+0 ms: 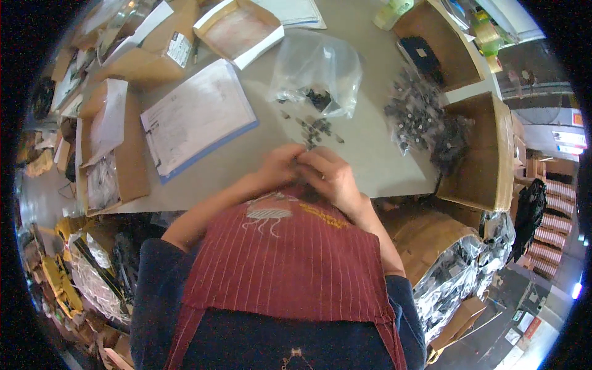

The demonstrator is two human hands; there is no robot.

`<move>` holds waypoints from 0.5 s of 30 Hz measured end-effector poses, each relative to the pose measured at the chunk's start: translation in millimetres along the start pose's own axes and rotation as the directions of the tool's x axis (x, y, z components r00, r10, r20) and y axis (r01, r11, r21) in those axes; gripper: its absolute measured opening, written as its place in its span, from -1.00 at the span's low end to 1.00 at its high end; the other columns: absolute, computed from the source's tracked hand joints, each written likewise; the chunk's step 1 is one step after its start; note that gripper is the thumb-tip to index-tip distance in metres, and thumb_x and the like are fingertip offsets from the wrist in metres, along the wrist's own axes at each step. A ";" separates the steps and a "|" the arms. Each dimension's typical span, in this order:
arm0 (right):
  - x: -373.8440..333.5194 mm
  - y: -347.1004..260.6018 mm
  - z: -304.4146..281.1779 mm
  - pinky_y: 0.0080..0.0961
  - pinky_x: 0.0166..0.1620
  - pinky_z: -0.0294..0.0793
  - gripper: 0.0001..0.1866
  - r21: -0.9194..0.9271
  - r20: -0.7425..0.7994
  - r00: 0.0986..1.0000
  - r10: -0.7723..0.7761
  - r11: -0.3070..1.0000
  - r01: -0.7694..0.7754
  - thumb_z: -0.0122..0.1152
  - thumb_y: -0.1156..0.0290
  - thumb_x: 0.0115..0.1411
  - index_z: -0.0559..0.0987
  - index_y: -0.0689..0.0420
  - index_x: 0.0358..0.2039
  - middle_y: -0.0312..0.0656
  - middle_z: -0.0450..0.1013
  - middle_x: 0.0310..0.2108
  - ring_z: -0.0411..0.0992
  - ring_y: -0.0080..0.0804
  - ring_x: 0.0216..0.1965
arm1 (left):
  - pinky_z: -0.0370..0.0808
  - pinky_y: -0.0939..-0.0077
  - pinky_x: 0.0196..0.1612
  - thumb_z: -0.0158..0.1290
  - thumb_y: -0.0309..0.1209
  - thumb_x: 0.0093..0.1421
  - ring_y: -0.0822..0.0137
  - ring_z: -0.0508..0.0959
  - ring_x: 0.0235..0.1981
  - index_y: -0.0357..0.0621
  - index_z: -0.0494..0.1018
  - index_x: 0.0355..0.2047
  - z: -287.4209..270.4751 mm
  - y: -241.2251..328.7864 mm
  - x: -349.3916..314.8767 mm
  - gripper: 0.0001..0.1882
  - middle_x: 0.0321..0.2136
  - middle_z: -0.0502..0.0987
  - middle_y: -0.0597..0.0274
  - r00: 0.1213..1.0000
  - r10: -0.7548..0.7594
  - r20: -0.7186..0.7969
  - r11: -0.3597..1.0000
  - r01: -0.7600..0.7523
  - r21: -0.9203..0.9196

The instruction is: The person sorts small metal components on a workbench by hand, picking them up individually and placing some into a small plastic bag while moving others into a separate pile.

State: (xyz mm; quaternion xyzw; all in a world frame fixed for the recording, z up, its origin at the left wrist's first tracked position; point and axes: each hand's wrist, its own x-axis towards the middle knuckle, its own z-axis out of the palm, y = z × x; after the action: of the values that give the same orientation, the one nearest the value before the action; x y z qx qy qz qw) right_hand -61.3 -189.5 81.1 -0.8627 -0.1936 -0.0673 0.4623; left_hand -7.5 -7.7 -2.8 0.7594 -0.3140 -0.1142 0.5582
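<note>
- Starting at the left: open carton [137,169], just over the table's [382,169] edge area, with clear plastic inside.
- Next, blue clipboard [251,126] lying flat, loaded with white sheets [197,114].
- Farther off, shallow white-sided box [237,28], open-topped.
- Into the middle, left hand [283,165]: fingers curled inward, cannot tell about any grasp.
- Just beyond, small dark pieces [316,131], scattered loose on the tabletop, near clear plastic bag [314,58] with more dark pieces in its near end.
- Right hand [331,176], close against the left: fingers bent, grasp hidden, cannot tell.
- Finally, far right: bagged dark parts [416,117], heaped beside brown carton [478,163].
</note>
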 end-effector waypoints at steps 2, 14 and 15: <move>1.0 5.2 3.0 -0.29 -0.23 0.53 -0.79 0.027 -0.004 0.999 -0.048 0.998 0.048 0.32 0.52 0.13 0.60 0.15 -0.19 -0.04 0.49 -0.28 0.52 -0.05 -0.29 | 0.48 0.29 -0.25 0.30 -0.33 0.06 0.18 0.56 -0.34 -0.14 0.50 -0.28 1.1 -0.1 0.1 -0.72 -0.38 0.55 0.10 1.000 0.009 -0.019 1.000 -0.009 0.005; -8.5 98.6 -9.4 -0.26 -0.23 0.51 -0.73 -0.503 -0.183 0.977 0.108 0.844 -0.188 0.27 0.49 0.11 0.54 0.18 -0.15 -0.04 0.51 -0.23 0.52 -0.05 -0.33 | 0.47 0.48 -0.23 0.32 -0.32 0.12 0.43 0.53 -0.33 -0.14 0.48 -0.21 0.8 -20.4 -4.7 -0.69 -0.35 0.56 0.26 0.992 -0.081 0.095 0.989 0.092 -0.118; -6.8 95.7 -5.1 -0.22 -0.23 0.50 -0.78 -0.507 -0.195 0.974 0.114 0.838 -0.200 0.26 0.50 0.10 0.53 0.19 -0.21 -0.03 0.51 -0.27 0.50 0.00 -0.32 | 0.50 0.47 -0.16 0.33 -0.37 0.12 0.42 0.56 -0.27 -0.15 0.47 -0.20 -1.2 -20.7 -6.9 -0.69 -0.31 0.56 0.26 0.992 -0.068 0.109 0.994 0.077 -0.075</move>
State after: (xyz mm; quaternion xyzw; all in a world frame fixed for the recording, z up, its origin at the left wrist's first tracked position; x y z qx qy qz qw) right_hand -29.3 -243.1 8.2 -0.9607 -0.0595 -0.1471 0.2277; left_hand -5.0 1.1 -22.6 0.7404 -0.3107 -0.1870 0.5660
